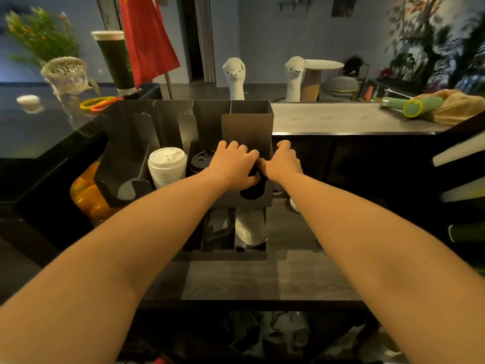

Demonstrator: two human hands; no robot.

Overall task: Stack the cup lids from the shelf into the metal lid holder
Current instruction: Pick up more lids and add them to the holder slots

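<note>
A short stack of black lids (255,177) is held low in the rightmost compartment of the metal lid holder (246,127), between both hands. The left hand (233,165) is curled over the stack from nine o'clock. The right hand (283,162) is closed in from three o'clock with its thumb against the lids, but its fingers are bent beside the compartment's right wall, and it cannot be told whether that wall is gripped as well. The lids are judged to be thin, light plastic that is springy rather than stiff, smooth enough to slip and easily cracked if squeezed. They are best taken by the rim from opposite sides, so that the nested stack is kept square. At nine o'clock from the hands a second dark lid stack (200,160) is seen in the next compartment, with white lids (168,164) beyond it. The upright divider plates are judged the main obstruction, since little finger room is left between them. A lower tray (223,256) lies at six o'clock, an orange net bag (86,193) at eight o'clock and two alpaca figures (235,77) at twelve o'clock, well apart.
</note>
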